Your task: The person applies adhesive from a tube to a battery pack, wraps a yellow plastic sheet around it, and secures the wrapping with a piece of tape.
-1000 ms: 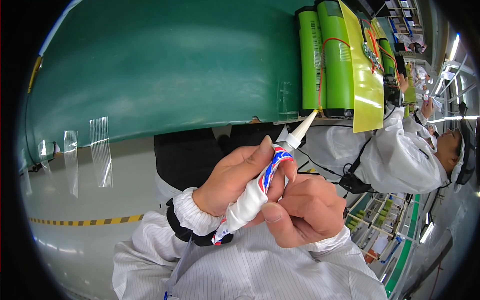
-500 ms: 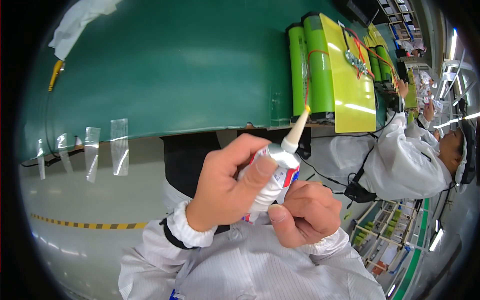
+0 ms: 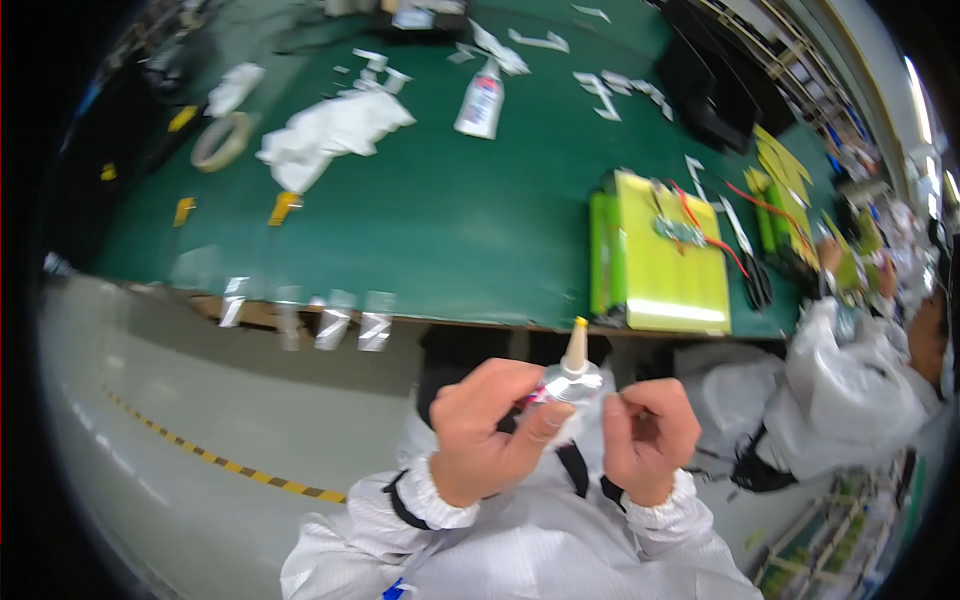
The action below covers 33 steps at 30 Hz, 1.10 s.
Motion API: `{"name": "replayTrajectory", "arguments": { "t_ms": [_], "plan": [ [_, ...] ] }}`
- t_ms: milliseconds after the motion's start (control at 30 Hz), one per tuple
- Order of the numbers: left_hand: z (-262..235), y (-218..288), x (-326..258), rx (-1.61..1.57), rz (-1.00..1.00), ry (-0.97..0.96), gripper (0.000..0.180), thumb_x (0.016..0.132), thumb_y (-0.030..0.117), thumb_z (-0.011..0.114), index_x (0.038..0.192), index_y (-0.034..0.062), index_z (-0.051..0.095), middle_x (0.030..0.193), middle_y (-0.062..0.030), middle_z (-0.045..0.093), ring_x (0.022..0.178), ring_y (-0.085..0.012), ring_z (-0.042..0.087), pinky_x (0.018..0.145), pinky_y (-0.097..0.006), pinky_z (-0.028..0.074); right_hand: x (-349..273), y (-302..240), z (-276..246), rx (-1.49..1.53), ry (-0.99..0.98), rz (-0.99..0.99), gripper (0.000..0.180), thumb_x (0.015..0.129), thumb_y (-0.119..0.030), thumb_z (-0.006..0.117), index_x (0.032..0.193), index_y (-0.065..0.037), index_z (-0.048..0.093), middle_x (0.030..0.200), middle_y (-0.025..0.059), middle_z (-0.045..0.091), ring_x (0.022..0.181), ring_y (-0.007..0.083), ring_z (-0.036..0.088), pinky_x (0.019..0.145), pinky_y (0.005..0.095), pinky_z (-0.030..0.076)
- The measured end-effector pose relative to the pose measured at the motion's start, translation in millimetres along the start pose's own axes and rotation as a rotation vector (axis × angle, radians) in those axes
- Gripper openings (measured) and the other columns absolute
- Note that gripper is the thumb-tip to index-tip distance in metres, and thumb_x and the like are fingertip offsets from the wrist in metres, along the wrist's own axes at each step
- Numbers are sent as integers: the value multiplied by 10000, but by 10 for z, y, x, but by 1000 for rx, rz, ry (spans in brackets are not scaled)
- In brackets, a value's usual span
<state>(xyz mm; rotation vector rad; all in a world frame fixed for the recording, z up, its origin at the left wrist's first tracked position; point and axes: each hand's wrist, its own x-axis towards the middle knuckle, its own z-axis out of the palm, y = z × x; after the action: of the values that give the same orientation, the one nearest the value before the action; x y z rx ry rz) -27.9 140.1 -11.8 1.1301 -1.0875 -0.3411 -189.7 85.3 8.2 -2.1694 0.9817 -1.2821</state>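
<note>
My left hand [image 3: 488, 432] is wrapped round a silvery glue tube [image 3: 574, 386], held in front of my body just off the table's near edge. Its long cream nozzle [image 3: 575, 352] points up and away from me, ending in a yellow tip. Beside the tube, my right hand [image 3: 654, 436] has thumb and forefinger pressed together; whatever sits in that pinch, if anything, is too small to make out. Beyond the nozzle, to the right, a battery pack [image 3: 672, 262] of green cells with a yellow sheet, a small circuit board and red wires rests on the green table [image 3: 450, 240].
Scissors [image 3: 752, 270] lie right of the pack, near a second pack [image 3: 782, 225]. Another tube [image 3: 481, 104], crumpled white cloth [image 3: 335, 130] and a tape roll [image 3: 221, 142] lie farther back. Clear tape strips [image 3: 336, 320] hang off the near edge. A co-worker [image 3: 850, 370] sits at right.
The view has shifted, showing more of the table. The tube now stands more upright, its nozzle away from the battery pack. My right hand has moved apart from the tube's lower part.
</note>
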Motion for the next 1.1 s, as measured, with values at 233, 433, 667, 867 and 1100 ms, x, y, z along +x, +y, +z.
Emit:
{"name": "replayTrajectory", "arguments": {
  "t_ms": [233,433,667,867,1100],
  "plan": [
    [214,315,-82,-644,-441,-37,183,977,129,638,1075,-25,632,899,23,590,836,-21,494,708,-193,450,-129,490,-159,32,45,-271,230,718,56,532,940,38,587,964,103,480,629,159,434,515,238,293],
    [516,432,-188,-530,-362,-118,256,984,226,635,1049,-20,668,888,-2,649,799,-48,553,704,-221,473,1,596,-434,26,-26,-466,185,832,50,727,1007,-6,704,1058,140,591,874,299,629,759,375,531],
    [868,653,-217,-316,-231,-121,200,974,175,619,946,-22,632,786,-34,620,707,-66,543,626,-256,462,37,737,-583,118,169,-747,236,857,41,715,1079,-32,681,1078,157,556,903,284,626,735,342,536],
    [1104,853,-276,-83,15,-242,202,948,210,619,965,12,660,726,-125,641,604,-255,622,551,-335,464,-248,1384,-813,522,248,-418,226,930,-168,689,1064,-20,584,1070,192,548,887,295,618,686,348,553],
    [810,485,-272,321,123,-113,134,847,110,695,950,39,647,795,-105,587,636,-180,582,583,-303,476,-54,1020,-937,89,526,-375,284,998,-227,524,853,6,600,799,119,643,880,250,565,739,351,471]
  ]
}}
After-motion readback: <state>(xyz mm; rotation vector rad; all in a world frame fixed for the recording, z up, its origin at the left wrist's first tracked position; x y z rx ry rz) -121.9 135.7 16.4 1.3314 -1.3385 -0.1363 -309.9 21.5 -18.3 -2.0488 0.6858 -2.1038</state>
